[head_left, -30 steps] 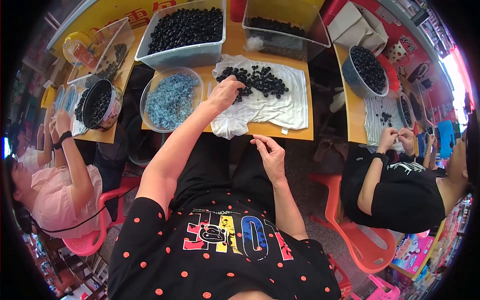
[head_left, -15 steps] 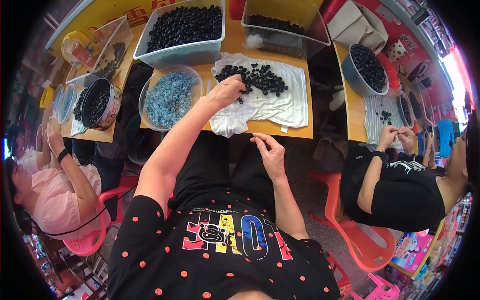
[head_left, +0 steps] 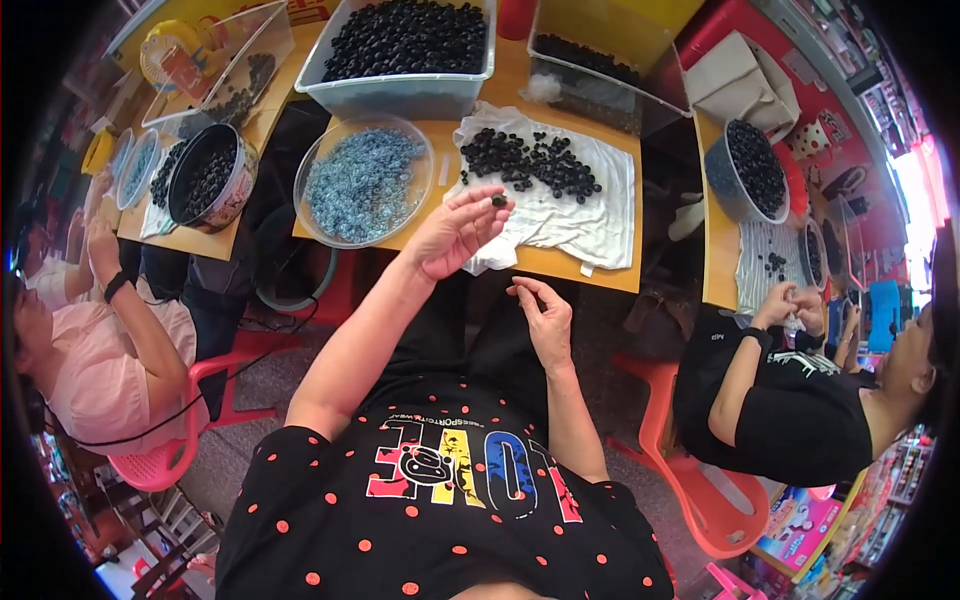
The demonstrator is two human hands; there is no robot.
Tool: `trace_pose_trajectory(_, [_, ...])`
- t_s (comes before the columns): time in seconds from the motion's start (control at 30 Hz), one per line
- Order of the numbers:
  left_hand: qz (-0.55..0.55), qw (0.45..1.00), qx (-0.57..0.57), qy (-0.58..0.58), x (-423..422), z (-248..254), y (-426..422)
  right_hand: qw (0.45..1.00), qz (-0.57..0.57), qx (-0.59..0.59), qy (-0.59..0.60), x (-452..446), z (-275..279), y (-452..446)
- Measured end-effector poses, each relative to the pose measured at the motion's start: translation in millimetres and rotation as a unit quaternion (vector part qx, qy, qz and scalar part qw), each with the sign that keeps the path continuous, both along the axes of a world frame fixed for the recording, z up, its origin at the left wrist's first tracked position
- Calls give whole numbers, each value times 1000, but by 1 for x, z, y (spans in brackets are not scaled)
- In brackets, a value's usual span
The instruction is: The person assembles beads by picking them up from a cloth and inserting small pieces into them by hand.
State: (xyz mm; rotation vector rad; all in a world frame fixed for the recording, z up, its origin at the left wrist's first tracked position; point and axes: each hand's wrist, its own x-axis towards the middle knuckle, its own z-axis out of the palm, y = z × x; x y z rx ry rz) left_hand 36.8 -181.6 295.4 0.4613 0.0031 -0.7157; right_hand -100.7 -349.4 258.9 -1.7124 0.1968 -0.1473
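Note:
My left hand (head_left: 460, 232) is raised in front of the white cloth, palm turned up, pinching a small round black piece (head_left: 499, 200) at the fingertips. Just below the table edge, above my lap, my right hand (head_left: 543, 318) has thumb and forefinger pressed together; anything between them is too small to make out. Many loose black pieces (head_left: 535, 163) lie spread over the white cloth (head_left: 608, 215). To the left of the cloth stands a round clear tub (head_left: 302, 205) full of small clear-blue plastic pieces (head_left: 360, 185).
A large bin (head_left: 395, 98) of black pieces stands behind the tub, and a clear bin (head_left: 590, 105) sits right of it. People work on both sides; one person's hands (head_left: 795, 305) are at the right table, beside a bucket (head_left: 735, 185).
My left hand has lifted off the pile of black pieces and come back towards me, turning palm up with one piece. My right hand stays almost in place. The camera view has shifted slightly.

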Motion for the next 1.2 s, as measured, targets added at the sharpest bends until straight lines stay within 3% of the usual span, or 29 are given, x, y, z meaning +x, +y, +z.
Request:
trace_pose_trajectory(0.2, [14, 998, -26, 61, -24, -1, 18, 999, 15, 30, 30, 2, 2, 11])
trace_pose_trajectory(0.43, [-2, 994, 108, -22, -38, 13, 18, 993, -27, 89, -66, 39, 51, 19])
trace_pose_trajectory(0.5, [41, 964, 228, -133, -43, 18, 15, 971, 17, 233, -51, 48, 52, 24])
trace_pose_trajectory(0.53, [39, 964, 227, -136, -44, 18, 16, 971, 15, 233, -53, 49, 48, 25])
trace_pose_trajectory(0.6, [43, 932, 275, -232, -46, 15, 17, 937, 39, 345, -21, 50, 39, 27])
trace_pose_trajectory(0.67, [67, 907, 329, -254, -50, 17, 13, 935, 26, 352, -27, 48, 36, 33])
trace_pose_trajectory(0.77, [128, 790, 466, -379, -57, 16, 12, 942, 3, 334, -41, 45, 17, 30])
trace_pose_trajectory(0.8, [127, 789, 464, -383, -58, 19, 10, 941, 4, 337, -27, 43, 15, 29])
trace_pose_trajectory(0.9, [119, 716, 540, -426, -64, 26, 6, 942, 5, 335, -5, 42, 10, 22])
trace_pose_trajectory(1.2, [141, 695, 530, -466, -67, 17, 2, 930, 20, 359, 78, 44, 1, 6])
